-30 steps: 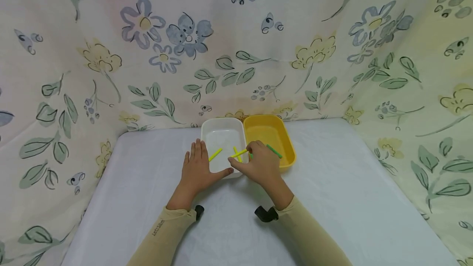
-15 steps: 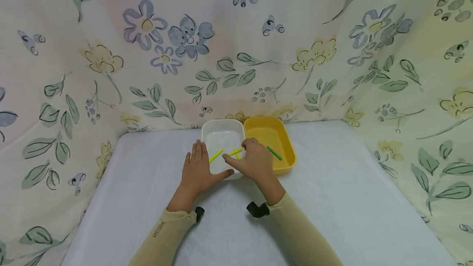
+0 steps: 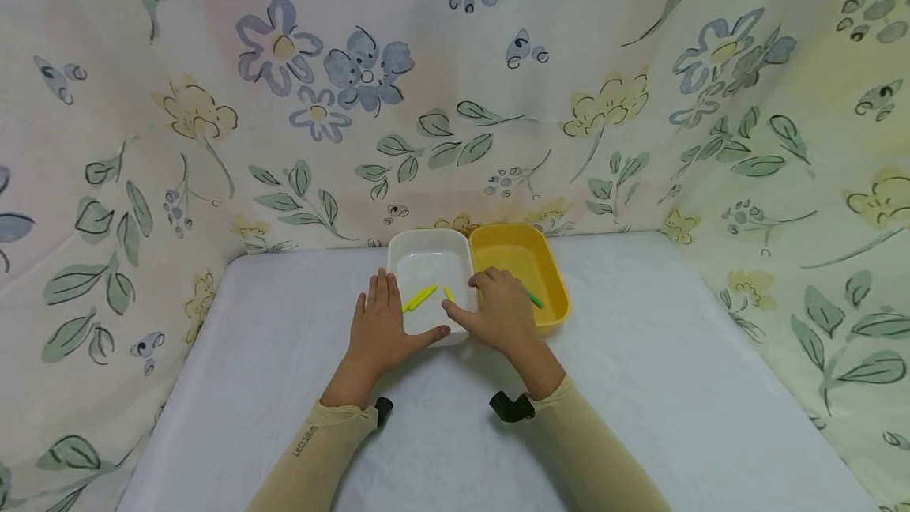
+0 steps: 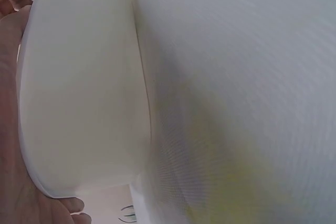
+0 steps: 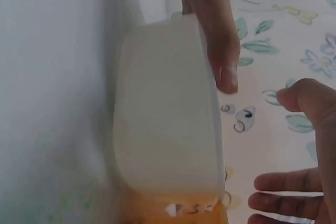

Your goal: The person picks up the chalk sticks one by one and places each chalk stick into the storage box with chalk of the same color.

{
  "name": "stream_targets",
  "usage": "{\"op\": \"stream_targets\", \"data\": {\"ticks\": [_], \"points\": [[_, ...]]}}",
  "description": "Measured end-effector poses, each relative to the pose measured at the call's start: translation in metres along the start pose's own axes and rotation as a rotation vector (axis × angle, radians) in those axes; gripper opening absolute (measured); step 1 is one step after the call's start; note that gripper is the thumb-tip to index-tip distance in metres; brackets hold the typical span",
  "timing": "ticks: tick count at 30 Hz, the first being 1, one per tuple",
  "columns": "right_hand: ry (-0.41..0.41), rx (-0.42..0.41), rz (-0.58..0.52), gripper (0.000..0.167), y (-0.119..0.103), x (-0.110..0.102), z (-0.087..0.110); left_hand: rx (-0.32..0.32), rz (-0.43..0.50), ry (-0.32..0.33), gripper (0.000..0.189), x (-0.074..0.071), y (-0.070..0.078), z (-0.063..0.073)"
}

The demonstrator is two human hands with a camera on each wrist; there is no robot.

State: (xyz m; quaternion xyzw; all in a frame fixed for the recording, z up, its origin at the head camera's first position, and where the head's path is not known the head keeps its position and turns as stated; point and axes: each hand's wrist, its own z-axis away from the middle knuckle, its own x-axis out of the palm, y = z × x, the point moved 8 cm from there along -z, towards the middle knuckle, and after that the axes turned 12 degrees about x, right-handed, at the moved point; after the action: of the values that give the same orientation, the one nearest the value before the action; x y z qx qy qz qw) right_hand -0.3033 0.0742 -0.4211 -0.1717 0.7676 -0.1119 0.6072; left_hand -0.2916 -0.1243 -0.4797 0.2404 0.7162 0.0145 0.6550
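My left hand (image 3: 379,322) lies along the left and front rim of a white tray (image 3: 430,237), its fingers straight and the thumb stretched out. In the left wrist view that hand (image 4: 10,103) runs along the tray's rim. Inside the tray are short yellow sticks (image 3: 424,296), two of them side by side near my left fingers. Another yellow stick (image 3: 448,294) lies nearer my right hand (image 3: 501,313). That hand hovers over the join of the two trays; in the right wrist view its thumb (image 5: 307,98) and fingers stand apart with nothing between them.
A yellow tray (image 3: 558,279) stands against the white one on the right. A green stick (image 3: 535,300) lies in it, partly covered by my right hand. A white cloth (image 3: 284,322) covers the table, and a floral curtain (image 3: 398,85) hangs behind.
My right hand has let go of a yellow stick, which now lies beside the left one in the white tray. The hand has drawn back to the right. The left hand stays put.
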Motion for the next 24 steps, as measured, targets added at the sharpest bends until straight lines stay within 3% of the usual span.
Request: {"op": "stream_targets", "data": {"ticks": [4,14,24], "points": [[0.022,-0.082,-0.009,0.062,0.003,-0.007,0.0,0.002,0.007,0.003,0.146,-0.002,-0.001,0.0],[0.005,-0.085,-0.017,0.058,0.016,-0.013,0.002,-0.02,0.038,-0.02,0.149,0.003,-0.009,0.002],[-0.128,-0.152,-0.053,0.065,0.021,-0.006,0.01,-0.016,0.104,0.007,0.146,-0.001,-0.008,0.004]]}}
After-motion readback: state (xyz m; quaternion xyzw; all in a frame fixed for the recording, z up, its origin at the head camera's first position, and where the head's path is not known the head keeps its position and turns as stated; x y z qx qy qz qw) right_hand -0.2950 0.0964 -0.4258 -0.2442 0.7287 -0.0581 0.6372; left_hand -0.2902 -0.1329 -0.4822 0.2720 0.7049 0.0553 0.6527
